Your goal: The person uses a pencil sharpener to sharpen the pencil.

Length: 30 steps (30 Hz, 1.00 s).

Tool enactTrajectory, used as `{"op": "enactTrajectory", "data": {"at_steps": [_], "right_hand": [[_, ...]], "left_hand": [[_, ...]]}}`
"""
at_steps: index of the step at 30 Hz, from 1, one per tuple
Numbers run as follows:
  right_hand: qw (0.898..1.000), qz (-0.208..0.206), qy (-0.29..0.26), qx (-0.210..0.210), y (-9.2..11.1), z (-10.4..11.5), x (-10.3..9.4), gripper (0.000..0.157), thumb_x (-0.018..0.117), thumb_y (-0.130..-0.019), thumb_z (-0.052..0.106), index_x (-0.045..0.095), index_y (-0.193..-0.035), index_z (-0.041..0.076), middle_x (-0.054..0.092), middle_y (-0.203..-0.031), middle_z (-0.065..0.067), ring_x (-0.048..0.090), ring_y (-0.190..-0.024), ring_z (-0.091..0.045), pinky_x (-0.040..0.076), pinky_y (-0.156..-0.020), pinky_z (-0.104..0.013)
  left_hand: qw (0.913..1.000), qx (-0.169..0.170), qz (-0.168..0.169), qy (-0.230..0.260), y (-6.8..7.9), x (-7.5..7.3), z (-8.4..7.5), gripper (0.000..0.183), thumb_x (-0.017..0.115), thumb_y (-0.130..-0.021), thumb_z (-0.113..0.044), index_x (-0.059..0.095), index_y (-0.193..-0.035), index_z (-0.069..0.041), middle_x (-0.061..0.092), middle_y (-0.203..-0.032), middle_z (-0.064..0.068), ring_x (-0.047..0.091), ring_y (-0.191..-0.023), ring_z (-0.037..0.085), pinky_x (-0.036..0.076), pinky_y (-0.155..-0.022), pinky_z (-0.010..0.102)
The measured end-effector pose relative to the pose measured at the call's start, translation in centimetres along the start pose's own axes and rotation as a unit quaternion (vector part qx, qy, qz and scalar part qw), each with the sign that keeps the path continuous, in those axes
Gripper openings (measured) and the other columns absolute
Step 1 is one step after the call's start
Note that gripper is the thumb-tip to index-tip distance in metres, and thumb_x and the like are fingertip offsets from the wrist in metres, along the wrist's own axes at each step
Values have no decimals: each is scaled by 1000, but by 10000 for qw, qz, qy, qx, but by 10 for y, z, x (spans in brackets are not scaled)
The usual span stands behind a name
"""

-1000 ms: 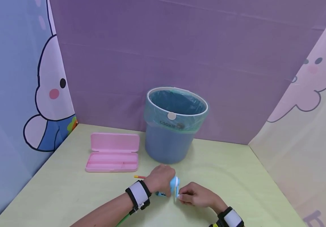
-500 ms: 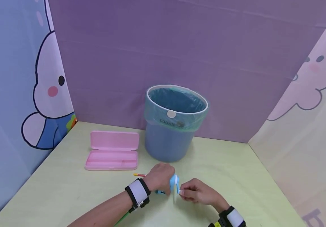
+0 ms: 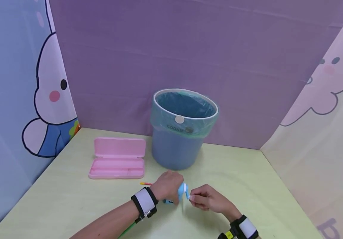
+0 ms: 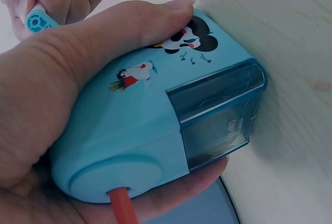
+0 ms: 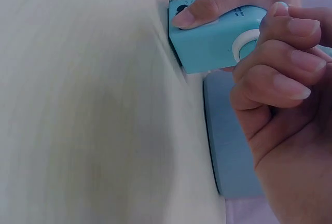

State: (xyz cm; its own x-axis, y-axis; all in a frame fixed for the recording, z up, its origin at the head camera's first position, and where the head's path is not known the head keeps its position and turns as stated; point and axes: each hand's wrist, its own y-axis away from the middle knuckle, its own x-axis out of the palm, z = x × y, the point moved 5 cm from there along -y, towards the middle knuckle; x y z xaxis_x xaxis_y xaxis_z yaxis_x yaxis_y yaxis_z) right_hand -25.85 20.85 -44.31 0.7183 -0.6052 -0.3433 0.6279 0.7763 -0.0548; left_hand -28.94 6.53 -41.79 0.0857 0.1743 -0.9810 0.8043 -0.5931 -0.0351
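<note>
A pale yellow-green counter [image 3: 70, 212] fills the lower part of the scene, its surface smooth and lit softly, with faint shadows beneath a person's arms. Behind it rises a creased purple backdrop [image 3: 189, 43]. On the left hangs a blue panel [image 3: 4, 93] printed with a white, pink-cheeked cartoon animal; on the right, a cream panel [image 3: 332, 149] carries a pale pink cartoon figure.

Near the backdrop stands a blue bin [image 3: 175, 149] with a white rim and a translucent green liner folded over its top, the word "COOKIE" showing through. To its left lies an open pink pencil case [image 3: 119, 148], lid tipped back, its tray divided into compartments.

In front of the bin, at the middle of the counter, is a light-blue pencil sharpener [image 4: 124, 125] with cartoon stickers and a see-through drawer. The left hand [image 3: 169, 186] grips its body, thumb across one face. A red pencil [image 4: 123, 206] sits in its hole. The right hand [image 3: 210, 199] pinches the end of the crank [image 3: 187, 193] on the opposite side. Both wrists wear black-and-white bands [image 3: 144, 201].
</note>
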Motion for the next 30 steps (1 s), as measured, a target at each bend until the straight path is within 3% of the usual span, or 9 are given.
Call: {"op": "enactTrajectory", "data": {"at_steps": [24,30], "right_hand": [[9986,-355,162,-346,-5,12,-13,26,45,-103,11,56,-84,-3,35,-59,-12,31,-45,-12,27,-39,-29],[9972,-614,332,-261,-12,13,-24,30,47,-103,15,56,-82,-5,36,-59,-15,32,-46,-21,30,-42,-30]], "left_hand": [[10000,-23,80,0,1,0,-1,46,94,-57,-36,62,-82,-14,52,-70,-6,48,-66,12,43,-62,25],[10000,-8,11,0,2,-2,-1,46,93,-58,-36,62,-82,-14,52,-70,-6,48,-65,12,43,-62,25]]}}
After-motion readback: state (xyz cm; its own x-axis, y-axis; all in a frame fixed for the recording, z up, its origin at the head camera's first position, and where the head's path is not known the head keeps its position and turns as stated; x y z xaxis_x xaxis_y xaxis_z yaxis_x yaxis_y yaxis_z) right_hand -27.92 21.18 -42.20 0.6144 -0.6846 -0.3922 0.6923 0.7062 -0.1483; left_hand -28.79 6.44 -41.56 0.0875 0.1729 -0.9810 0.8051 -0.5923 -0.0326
